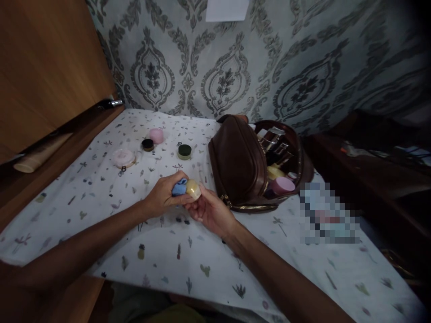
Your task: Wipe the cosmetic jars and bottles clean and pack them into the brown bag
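Observation:
Over the patterned cloth, both hands meet around a small rounded pale-yellow cosmetic jar (193, 190). My right hand (215, 213) is closed on the jar, its thumb against the side. A bunched blue cloth (179, 187) is gripped in my left hand (164, 193) and touches the jar. Behind the hands stands a green jar (184, 152) with a dark lid. Farther left are a pink jar (156, 135), a small black-lidded pot (147, 145) and a round pale pink compact (123, 158).
To the right, an open brown leather cosmetic bag (237, 163) holds brushes, a yellow item and a pink-lidded jar (283, 185). A blurred-out flat object (328, 215) lies beside it. Wooden furniture (50, 67) borders the table on the left; patterned wallpaper (225, 76) stands behind.

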`<state>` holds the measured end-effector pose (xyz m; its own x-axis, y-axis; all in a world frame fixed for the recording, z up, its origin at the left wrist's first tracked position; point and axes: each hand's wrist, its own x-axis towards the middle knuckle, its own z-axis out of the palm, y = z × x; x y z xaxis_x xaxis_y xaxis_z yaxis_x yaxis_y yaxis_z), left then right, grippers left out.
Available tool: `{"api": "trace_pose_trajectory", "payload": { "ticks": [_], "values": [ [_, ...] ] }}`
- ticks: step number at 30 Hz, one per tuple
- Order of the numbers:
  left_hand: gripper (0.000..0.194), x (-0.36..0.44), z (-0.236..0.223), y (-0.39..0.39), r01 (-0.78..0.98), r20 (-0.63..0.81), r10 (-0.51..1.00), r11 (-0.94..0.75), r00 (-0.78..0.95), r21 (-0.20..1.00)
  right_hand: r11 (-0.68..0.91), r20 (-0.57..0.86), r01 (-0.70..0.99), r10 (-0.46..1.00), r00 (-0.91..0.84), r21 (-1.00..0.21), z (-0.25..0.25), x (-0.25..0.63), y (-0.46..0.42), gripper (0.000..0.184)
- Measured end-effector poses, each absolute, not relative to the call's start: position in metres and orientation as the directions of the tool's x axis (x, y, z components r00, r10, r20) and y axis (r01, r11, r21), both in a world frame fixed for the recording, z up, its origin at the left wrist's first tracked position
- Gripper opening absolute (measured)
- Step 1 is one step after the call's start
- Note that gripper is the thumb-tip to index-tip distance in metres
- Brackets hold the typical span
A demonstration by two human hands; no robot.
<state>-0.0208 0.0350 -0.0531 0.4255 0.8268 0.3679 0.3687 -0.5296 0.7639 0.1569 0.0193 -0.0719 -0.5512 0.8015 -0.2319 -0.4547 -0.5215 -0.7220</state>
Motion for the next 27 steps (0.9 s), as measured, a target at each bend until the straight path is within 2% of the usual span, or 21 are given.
{"api": "trace_pose_trajectory", "payload": {
  "ticks": [3,7,11,13,18,23,27],
  "values": [
    [0.045,-0.0206,-0.0512,0.0365,0.351,0.425,0.793,-0.585,0.436,0.731,-0.566,-0.275,-0.394,0.761,-0.587,-0.724,-0.0725,0.1562,0.0194,0.048],
    [0.04,-0.0223,-0.0518,0.0377,0.424,0.472,0.776,-0.627,0.419,0.654,-0.451,-0.202,-0.462,0.847,-0.492,-0.764,-0.069,0.1552,0.0183,0.044],
    [0.042,-0.0227,-0.0525,0.0359,0.483,0.445,0.796,-0.604,0.41,0.634,-0.405,-0.182,-0.487,0.878,-0.442,-0.774,-0.067,0.1559,0.018,0.039],
    [0.044,-0.0219,-0.0513,0.0347,0.475,0.42,0.812,-0.58,0.406,0.661,-0.398,-0.177,-0.472,0.878,-0.445,-0.786,-0.0673,0.156,0.0179,0.039],
    [0.044,-0.0187,-0.0452,0.0323,0.387,0.293,0.886,-0.428,0.36,0.817,-0.314,-0.139,-0.4,0.901,-0.41,-0.861,-0.0711,0.1544,0.0181,0.041],
    [0.04,-0.0164,-0.0439,0.0331,0.386,0.263,0.918,-0.366,0.296,0.847,-0.197,-0.07,-0.328,0.929,-0.363,-0.924,-0.0742,0.1526,0.0187,0.043],
    [0.036,-0.0168,-0.0487,0.0367,0.35,0.258,0.937,-0.33,0.236,0.877,-0.198,-0.068,-0.314,0.923,-0.38,-0.928,-0.0732,0.1529,0.0181,0.046]
  ]
}}
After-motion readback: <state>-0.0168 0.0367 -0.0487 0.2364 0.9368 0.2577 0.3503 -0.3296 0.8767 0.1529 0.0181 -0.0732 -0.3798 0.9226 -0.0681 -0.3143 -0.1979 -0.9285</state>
